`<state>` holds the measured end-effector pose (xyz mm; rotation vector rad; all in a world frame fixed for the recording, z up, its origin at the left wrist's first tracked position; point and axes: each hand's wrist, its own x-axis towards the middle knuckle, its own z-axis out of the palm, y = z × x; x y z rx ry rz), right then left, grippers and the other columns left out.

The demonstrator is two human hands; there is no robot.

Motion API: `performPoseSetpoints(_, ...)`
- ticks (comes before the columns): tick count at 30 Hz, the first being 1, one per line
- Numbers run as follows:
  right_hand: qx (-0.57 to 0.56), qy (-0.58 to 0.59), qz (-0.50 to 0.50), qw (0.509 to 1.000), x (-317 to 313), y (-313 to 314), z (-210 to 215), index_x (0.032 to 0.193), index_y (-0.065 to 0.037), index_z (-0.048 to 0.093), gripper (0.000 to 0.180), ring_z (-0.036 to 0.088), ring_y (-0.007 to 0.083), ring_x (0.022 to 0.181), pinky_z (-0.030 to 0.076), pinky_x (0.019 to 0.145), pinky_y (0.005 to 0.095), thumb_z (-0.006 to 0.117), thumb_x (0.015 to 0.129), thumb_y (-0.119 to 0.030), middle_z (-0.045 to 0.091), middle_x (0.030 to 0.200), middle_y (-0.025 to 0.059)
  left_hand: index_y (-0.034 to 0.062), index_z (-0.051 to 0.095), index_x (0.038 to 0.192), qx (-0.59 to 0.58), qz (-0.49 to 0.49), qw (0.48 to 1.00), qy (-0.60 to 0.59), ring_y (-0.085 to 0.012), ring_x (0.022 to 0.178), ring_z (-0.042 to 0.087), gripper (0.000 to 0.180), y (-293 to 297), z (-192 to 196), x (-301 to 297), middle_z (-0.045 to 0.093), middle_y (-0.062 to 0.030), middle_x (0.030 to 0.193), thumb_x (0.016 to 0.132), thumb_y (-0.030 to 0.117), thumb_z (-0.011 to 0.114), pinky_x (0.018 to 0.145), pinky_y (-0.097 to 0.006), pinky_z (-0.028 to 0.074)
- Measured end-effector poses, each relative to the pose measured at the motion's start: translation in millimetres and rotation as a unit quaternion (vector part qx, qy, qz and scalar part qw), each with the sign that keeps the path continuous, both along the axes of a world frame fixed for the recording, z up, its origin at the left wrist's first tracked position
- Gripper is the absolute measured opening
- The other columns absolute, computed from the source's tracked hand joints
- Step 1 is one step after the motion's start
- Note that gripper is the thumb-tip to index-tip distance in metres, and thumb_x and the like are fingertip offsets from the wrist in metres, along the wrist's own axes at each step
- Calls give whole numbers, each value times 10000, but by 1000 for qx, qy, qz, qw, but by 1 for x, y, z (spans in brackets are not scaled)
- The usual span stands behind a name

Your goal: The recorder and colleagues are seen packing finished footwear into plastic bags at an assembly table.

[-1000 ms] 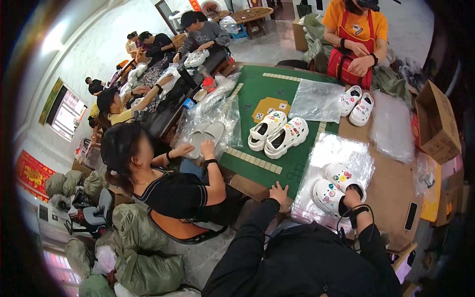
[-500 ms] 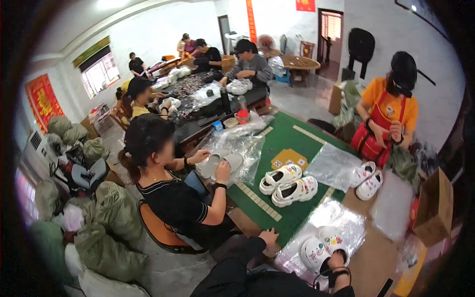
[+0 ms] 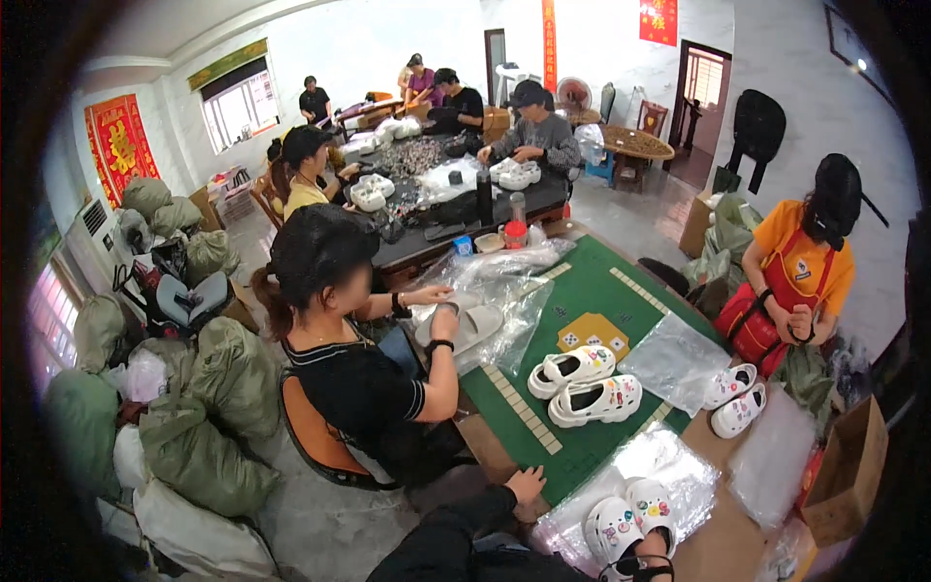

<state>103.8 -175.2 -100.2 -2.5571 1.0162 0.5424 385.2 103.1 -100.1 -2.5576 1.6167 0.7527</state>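
left arm: black long sleeve | right hand (image 3: 635, 567): black wrist strap

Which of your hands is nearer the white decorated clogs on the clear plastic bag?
Right. The right hand is at the white decorated clogs; the left hand rests on the table edge, apart.

stuffed green sacks (image 3: 208, 407) beside orange chair (image 3: 315, 436)

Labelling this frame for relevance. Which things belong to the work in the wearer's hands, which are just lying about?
In hand:
- white decorated clogs at the right hand
- clear plastic bag under them
- left hand, open on the table edge

Lying about:
- clog pair on the green mat
- cardboard box
- stuffed green sacks
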Motion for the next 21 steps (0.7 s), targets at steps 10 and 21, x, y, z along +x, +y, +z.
performPoseSetpoints(10, 36, 62, -15, 997, 15, 13, 43, 1119, 57, 492, 550, 518, 366, 1028, 427, 857, 399, 604, 714, -298, 515, 1115, 270, 64, 413, 1246, -225, 120, 959, 121, -367, 936, 536, 468, -7, 44, 63, 540, -215, 1035, 803, 196, 488, 784, -439, 438)
performPoseSetpoints(21, -4, -18, 0, 1000, 8, 7, 19, 982, 63, 569, 372, 583, 365, 898, 474, 786, 404, 553, 682, -156, 584, 960, 264, 92, -112, 1374, -522, 352, 764, 138, -255, 677, 605, 881, -1, 188, 208, 622, -144, 779, 794, 118, 552, 620, -358, 461)
